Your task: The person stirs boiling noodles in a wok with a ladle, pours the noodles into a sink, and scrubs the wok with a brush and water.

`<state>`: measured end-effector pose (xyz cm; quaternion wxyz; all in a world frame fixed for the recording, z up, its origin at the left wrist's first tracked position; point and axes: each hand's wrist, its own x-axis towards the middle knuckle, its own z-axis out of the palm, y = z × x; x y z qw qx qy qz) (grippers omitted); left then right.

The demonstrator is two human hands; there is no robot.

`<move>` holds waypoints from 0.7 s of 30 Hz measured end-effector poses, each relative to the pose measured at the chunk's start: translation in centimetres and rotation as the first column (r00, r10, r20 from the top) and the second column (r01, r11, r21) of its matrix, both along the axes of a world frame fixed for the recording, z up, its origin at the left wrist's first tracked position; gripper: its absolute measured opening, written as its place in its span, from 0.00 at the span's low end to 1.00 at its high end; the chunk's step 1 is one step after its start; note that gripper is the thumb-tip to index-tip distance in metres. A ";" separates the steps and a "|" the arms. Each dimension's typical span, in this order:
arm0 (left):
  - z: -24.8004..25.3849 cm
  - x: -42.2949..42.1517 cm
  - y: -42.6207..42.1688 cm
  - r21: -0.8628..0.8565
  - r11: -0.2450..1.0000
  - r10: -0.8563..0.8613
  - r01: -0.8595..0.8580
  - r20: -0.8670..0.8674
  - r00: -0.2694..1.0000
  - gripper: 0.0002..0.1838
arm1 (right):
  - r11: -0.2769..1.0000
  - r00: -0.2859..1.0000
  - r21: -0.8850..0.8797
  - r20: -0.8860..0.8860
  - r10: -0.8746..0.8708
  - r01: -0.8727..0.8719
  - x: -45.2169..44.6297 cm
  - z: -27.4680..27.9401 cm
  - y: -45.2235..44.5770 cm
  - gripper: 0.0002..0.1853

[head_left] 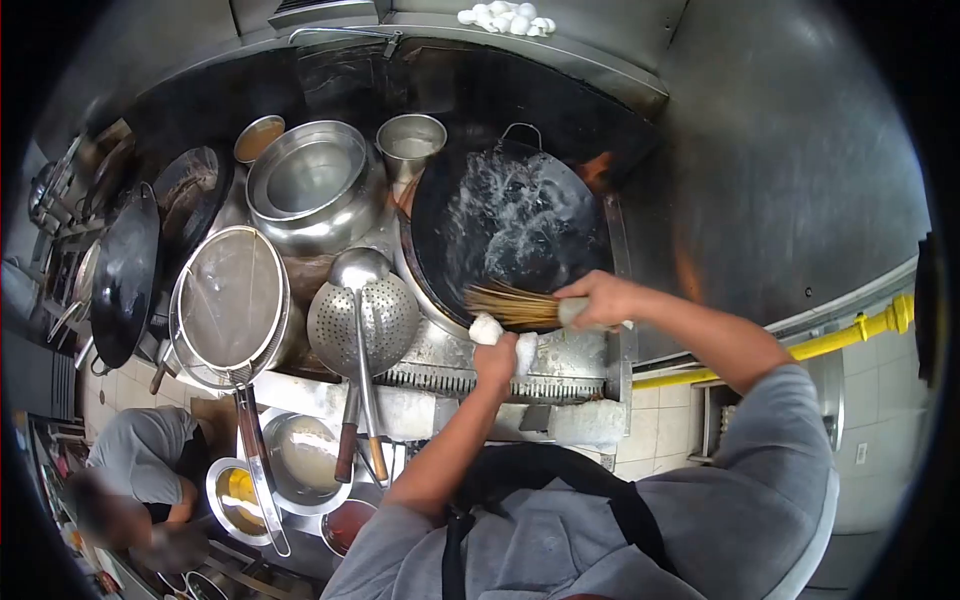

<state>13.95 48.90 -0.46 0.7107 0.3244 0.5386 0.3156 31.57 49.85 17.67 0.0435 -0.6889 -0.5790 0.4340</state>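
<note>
A large black wok sits on the stove with bubbling, splashing water inside. My right hand is wrapped round the pale handle of a bamboo brush, whose bristles lie over the wok's near edge. Just left of it, my left hand is closed on a white cloth at the wok's near rim.
Left of the wok stand a steel pot, a perforated ladle and a mesh strainer. Another black wok is farther left. Bowls, one with yellow liquid, stand below. A person bends at lower left.
</note>
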 end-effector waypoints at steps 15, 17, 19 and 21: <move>1.3 -0.6 0.1 -0.170 0.979 -0.116 0.113 -0.009 0.993 0.14 | 0.984 0.757 0.016 0.642 0.125 -0.176 3.0 -2.7 3.0 0.23; 0.8 -0.2 0.1 -0.147 0.988 -0.019 0.041 0.147 0.989 0.15 | 0.990 0.706 0.103 0.708 -0.008 -0.092 6.0 -3.2 8.8 0.19; 0.8 -0.4 0.4 -0.187 0.979 -0.053 0.082 0.154 0.987 0.16 | 0.978 0.768 0.204 0.633 -0.095 -0.047 6.4 -6.4 14.7 0.18; 0.4 -0.6 0.6 -0.214 0.967 -0.118 0.140 0.113 0.987 0.16 | 0.948 0.818 0.319 0.545 -0.182 -0.002 5.3 -7.7 14.9 0.21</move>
